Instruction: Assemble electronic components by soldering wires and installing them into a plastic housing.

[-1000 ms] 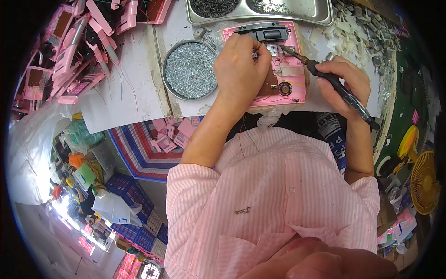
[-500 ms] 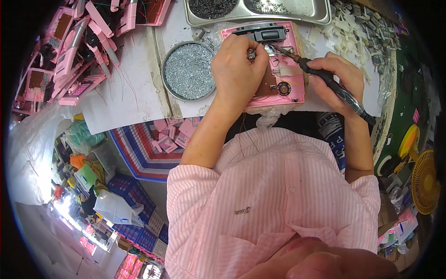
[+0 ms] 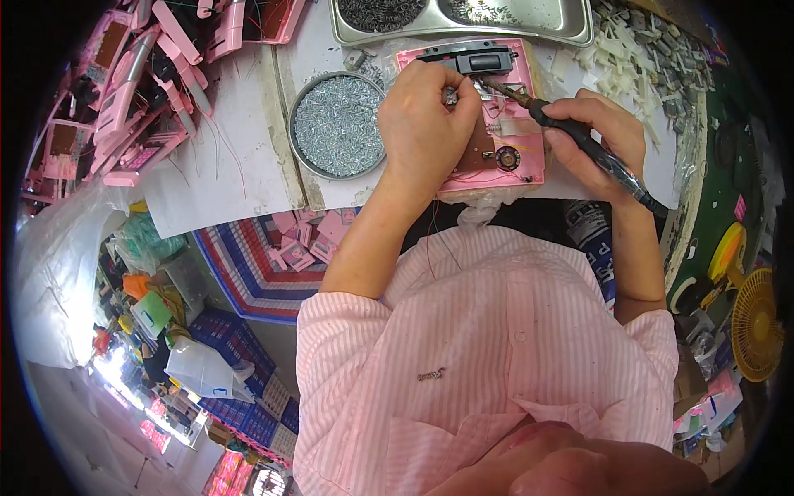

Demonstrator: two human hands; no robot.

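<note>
Iron (image 3: pixel 589 145) nudged left over the pink case (image 3: pixel 533 155)

Its tip now sits beside the left hand (image 3: pixel 426 116), so both hands work one spot inside the case, flat on the table (image 3: pixel 248 116). Right hand (image 3: pixel 622 136) grips the iron; left fingers curl in, though from here I can't tell on what.

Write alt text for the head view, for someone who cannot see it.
A person's right hand holds a black-handled soldering iron, its metal tip near the curled left hand, over an open pink plastic casing. A round metal dish of small silvery pieces stands left; pink plastic parts lie heaped at upper left.
</note>
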